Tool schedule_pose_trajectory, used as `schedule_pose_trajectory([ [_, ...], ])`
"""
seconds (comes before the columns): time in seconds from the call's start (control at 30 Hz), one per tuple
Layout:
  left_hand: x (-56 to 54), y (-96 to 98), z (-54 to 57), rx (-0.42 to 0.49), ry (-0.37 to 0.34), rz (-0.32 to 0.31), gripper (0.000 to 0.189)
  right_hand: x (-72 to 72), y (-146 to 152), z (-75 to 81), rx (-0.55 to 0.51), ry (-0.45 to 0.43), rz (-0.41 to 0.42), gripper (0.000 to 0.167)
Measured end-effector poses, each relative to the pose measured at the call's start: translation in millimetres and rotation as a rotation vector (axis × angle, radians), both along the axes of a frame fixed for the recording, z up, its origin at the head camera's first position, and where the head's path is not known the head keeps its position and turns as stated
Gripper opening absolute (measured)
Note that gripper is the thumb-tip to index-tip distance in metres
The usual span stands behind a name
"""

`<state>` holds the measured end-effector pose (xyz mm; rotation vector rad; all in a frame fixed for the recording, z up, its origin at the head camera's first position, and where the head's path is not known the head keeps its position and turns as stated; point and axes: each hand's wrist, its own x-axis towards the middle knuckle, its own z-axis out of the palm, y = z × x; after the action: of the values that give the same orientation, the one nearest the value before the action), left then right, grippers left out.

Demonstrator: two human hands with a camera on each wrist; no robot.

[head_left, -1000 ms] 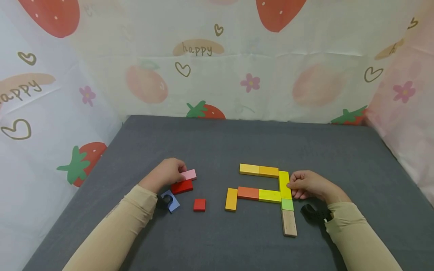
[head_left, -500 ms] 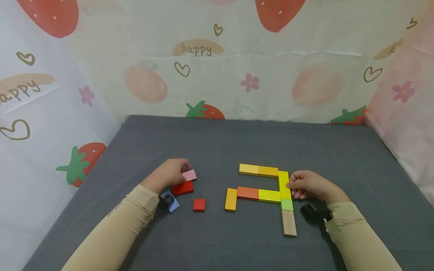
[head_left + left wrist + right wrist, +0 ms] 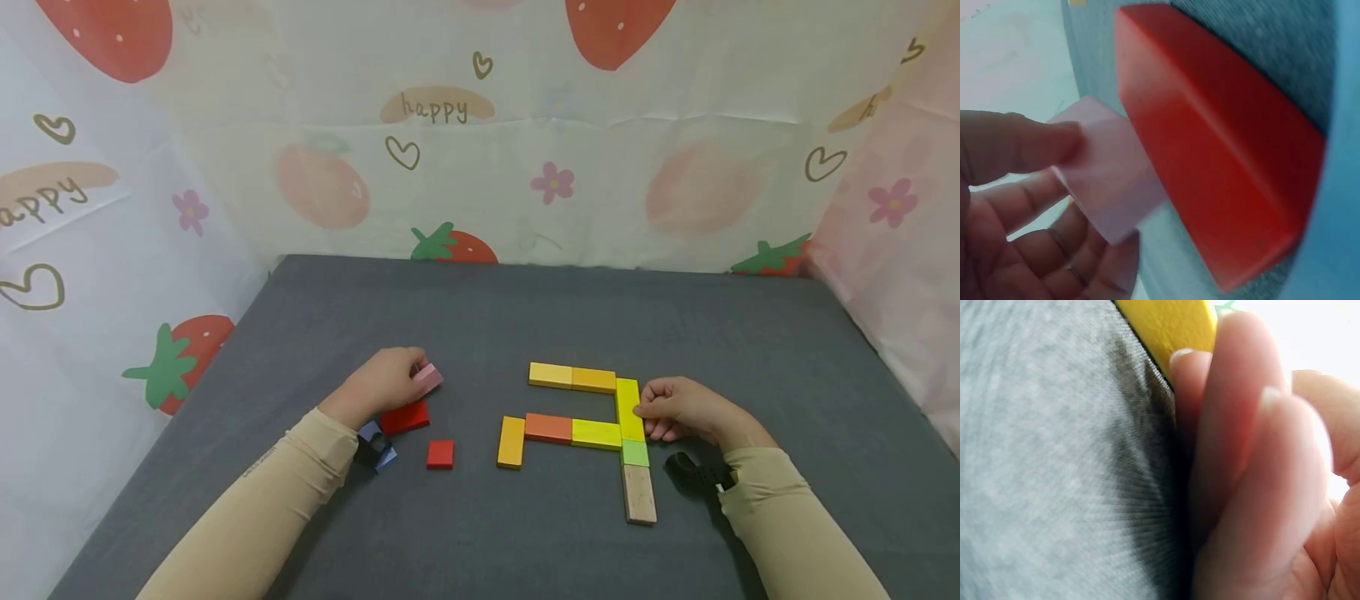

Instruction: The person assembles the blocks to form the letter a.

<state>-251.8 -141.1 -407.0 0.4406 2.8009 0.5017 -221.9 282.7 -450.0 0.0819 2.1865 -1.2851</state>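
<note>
Between thumb and fingers, my left hand (image 3: 378,385) pinches a pink wooden block (image 3: 428,378). In the left wrist view the pink block (image 3: 1113,169) is tilted, close beside a large red block (image 3: 1210,150). The red block (image 3: 405,418) lies just below the left hand on the cloth, and a blue block (image 3: 371,431) is partly hidden under the wrist strap. My right hand (image 3: 686,411) rests with loosely curled fingers beside the long yellow block (image 3: 629,408), its fingertips at that block's edge. The right wrist view shows the fingers (image 3: 1254,444) near the yellow block (image 3: 1172,328).
A small red square block (image 3: 440,454) lies left of the flat block layout. Orange (image 3: 511,442), red-orange (image 3: 548,427), yellow (image 3: 596,433), green (image 3: 634,453) and bare wood (image 3: 639,494) blocks join end to end in it. Grey cloth (image 3: 450,533) covers the table.
My left hand has shifted slightly right and away from me, and the pink block has turned and tilted in its grip. The right hand and the layout stay still.
</note>
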Motion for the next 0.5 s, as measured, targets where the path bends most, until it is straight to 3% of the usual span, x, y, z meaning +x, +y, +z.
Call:
schedule_pose_trajectory([
  [0.2, 5.6, 7.2, 6.9, 0.090, 0.012, 0.027, 0.015, 0.2, 0, 1.4, 0.007, 0.001, 0.003, 0.018],
  [0.37, 9.8, 16.5, 13.6, 0.143, 0.026, 0.011, 0.016, 0.5, 0, 1.9, 0.003, 0.000, 0.004, 0.018],
  [0.5, 14.5, 25.9, 13.4, 0.194, -0.005, -0.010, 0.012, 0.9, 0, 1.5, 0.002, 0.002, 0.008, 0.017],
])
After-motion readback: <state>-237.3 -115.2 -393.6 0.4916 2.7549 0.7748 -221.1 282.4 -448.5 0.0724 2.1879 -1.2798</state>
